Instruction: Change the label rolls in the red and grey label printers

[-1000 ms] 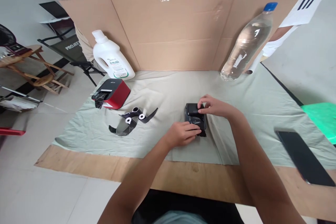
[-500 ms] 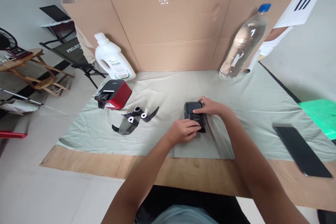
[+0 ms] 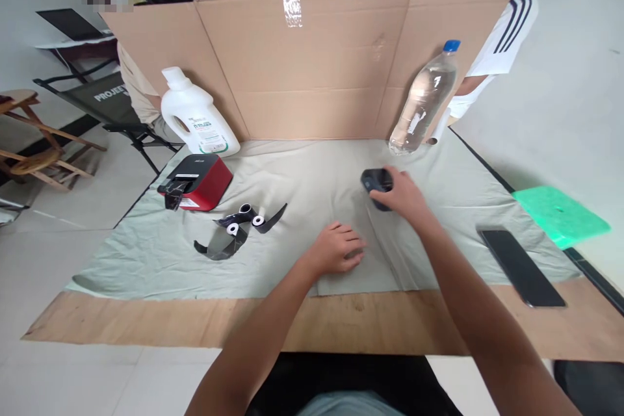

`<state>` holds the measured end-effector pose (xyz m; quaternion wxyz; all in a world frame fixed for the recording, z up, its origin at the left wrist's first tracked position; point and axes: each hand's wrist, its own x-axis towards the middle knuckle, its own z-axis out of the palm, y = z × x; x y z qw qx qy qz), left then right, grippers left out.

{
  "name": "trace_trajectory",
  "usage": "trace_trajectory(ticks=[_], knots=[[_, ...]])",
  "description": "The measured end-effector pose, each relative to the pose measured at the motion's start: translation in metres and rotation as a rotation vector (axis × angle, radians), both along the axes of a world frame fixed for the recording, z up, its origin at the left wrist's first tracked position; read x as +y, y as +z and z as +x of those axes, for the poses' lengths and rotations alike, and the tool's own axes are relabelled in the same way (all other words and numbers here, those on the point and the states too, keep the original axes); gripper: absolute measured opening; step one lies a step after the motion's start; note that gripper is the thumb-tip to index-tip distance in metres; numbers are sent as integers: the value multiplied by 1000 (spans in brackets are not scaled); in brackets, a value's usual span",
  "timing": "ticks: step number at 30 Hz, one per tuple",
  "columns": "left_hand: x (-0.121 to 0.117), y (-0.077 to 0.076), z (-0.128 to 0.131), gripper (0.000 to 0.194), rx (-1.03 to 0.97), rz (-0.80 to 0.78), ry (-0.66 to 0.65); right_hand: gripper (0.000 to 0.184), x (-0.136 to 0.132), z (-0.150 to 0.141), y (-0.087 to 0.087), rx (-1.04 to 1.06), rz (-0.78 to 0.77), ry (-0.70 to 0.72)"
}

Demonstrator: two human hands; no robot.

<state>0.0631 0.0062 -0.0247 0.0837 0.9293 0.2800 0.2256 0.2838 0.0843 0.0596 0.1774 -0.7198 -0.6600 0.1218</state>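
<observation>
Cloth (image 3: pixel 307 188) under device (image 3: pixel 373 179), liquid-filled bottle (image 3: pixel 423 105)

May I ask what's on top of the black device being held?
The right hand covers part of the black device; its left side shows; the covered part is hidden.

The right hand (image 3: pixel 407 195) covers the right part of the compact black device (image 3: pixel 373 180), so this side cannot be seen. On the white detergent jug (image 3: pixel 195 110), the small print is too tiny for reading. The cardboard panel (image 3: pixel 312 78) hides much of the person in striped sleeve (image 3: pixel 507 39). The left edge cuts the wooden stool (image 3: pixel 38 159).
</observation>
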Motion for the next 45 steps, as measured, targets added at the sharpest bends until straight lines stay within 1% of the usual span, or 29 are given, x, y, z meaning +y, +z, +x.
trace_trajectory(ticks=[2,5,7,9,12,14,18,23,26,29,32,34,37,39,42,45], knots=[[0,-2,2,39,36,-79,24,77,8,43,-1,-7,73,-116],[0,-5,4,50,71,-156,56,81,9,92,-10,-31,73,-252],[0,-6,5,50,75,-182,60,82,6,110,-19,-43,38,-292],[0,-5,5,48,69,-194,59,82,6,117,-29,-55,10,-301],[0,-4,4,47,57,-199,55,82,9,117,-39,-94,2,-297],[0,-3,3,47,51,-198,52,81,13,113,-41,-124,10,-299],[1,-6,2,46,27,-186,48,82,16,107,-40,-166,8,-286],[2,-8,3,44,8,-163,39,82,8,108,-37,-179,-3,-287],[2,-3,1,41,12,-131,32,81,4,109,-37,-167,-22,-272],[4,5,-7,37,-5,-55,26,80,5,111,-39,-169,-19,-275],[7,10,-16,35,-45,10,93,83,11,115,-43,-145,24,-295],[8,11,-20,33,-54,38,122,85,17,116,-44,-111,70,-301],[9,10,-18,28,-50,75,89,84,27,116,-45,-107,107,-310],[9,12,-15,26,-50,95,55,82,31,114,-44,-129,98,-324],[6,23,-15,24,-37,139,37,87,34,110,-44,-116,71,-350],[-7,44,-30,24,-66,197,86,89,32,110,-46,-77,80,-357]])
